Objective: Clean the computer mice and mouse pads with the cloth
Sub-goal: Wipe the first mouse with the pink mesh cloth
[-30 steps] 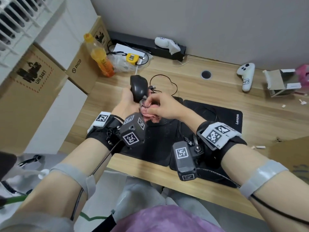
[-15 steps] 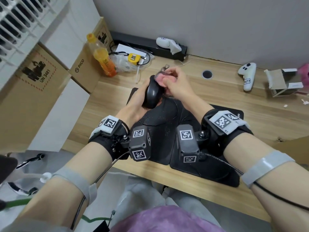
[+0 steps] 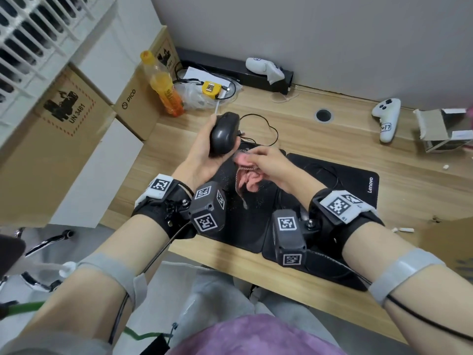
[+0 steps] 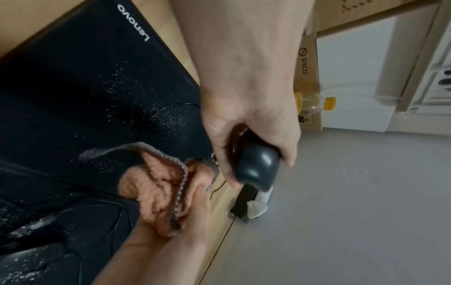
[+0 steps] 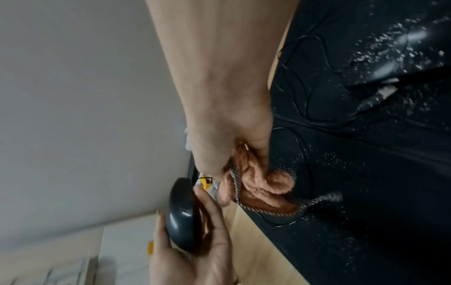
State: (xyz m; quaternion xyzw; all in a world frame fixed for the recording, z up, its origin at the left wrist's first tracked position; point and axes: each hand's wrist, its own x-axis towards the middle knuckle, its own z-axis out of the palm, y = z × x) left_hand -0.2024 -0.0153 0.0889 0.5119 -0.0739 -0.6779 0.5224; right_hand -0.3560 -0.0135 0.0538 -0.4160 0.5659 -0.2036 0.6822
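My left hand grips a black wired mouse and holds it up above the desk, tilted on its side; it shows as the mouse in the left wrist view and the mouse in the right wrist view. My right hand clutches a bunched pink cloth with a grey woven edge, just right of and below the mouse, apart from it. Under both hands lie two black mouse pads, speckled with white crumbs. A second dusty black mouse rests on the pads near my right wrist.
An orange drink bottle, a yellow tape measure and cardboard boxes stand at the desk's left. White controllers and an opened small carton lie to the right. The mouse cable loops behind the pads.
The cloth hand has come back down from the far end of the mouse to its near side. The mouse has shifted left and tilted in my left hand.
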